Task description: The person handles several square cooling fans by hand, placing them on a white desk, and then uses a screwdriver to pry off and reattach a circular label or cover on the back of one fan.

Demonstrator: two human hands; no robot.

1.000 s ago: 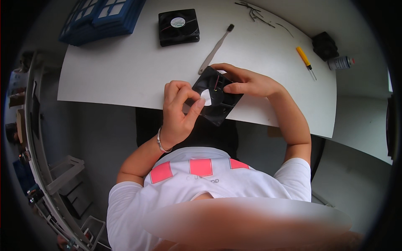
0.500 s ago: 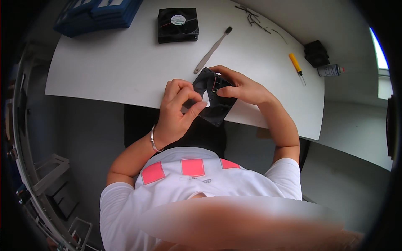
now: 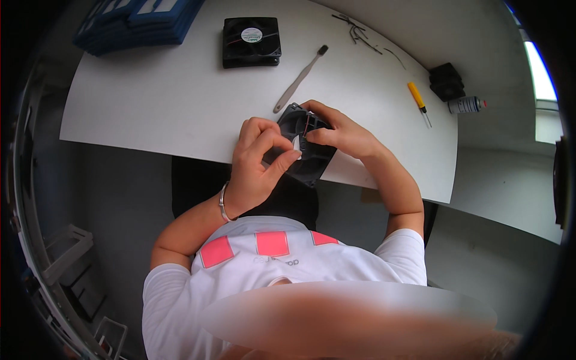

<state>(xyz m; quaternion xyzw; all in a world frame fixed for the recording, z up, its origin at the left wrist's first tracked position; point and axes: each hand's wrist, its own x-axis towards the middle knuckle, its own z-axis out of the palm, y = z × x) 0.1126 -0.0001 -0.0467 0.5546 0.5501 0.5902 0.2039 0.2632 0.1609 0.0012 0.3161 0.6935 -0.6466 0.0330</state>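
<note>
A square black cooling fan [image 3: 313,161] is tilted at the table's near edge, its hub side up, with thin wires crossing its frame. My right hand [image 3: 343,133] grips its far right side, fingers behind the frame and thumb lying on the front near the hub. Over the left part of the fan, my left hand [image 3: 257,157] is closed in a pinch, thumb against forefinger. Between those fingertips is a white sticker [image 3: 296,144], standing up at the hub; whether its lower end still clings to the fan I cannot tell.
Beyond the fan lies a grey-handled brush [image 3: 294,90]. Stacked black fans [image 3: 251,53] stand farther back, near blue trays [image 3: 153,30]. To the right are a yellow-handled screwdriver [image 3: 416,96], a spray can [image 3: 465,105], another black fan [image 3: 446,81] and loose dark cable pieces [image 3: 359,37].
The white sticker, broad and flatter before, now looks narrower and more upright between my left fingertips. My right hand still holds the fan. The whole view has shifted slightly.
</note>
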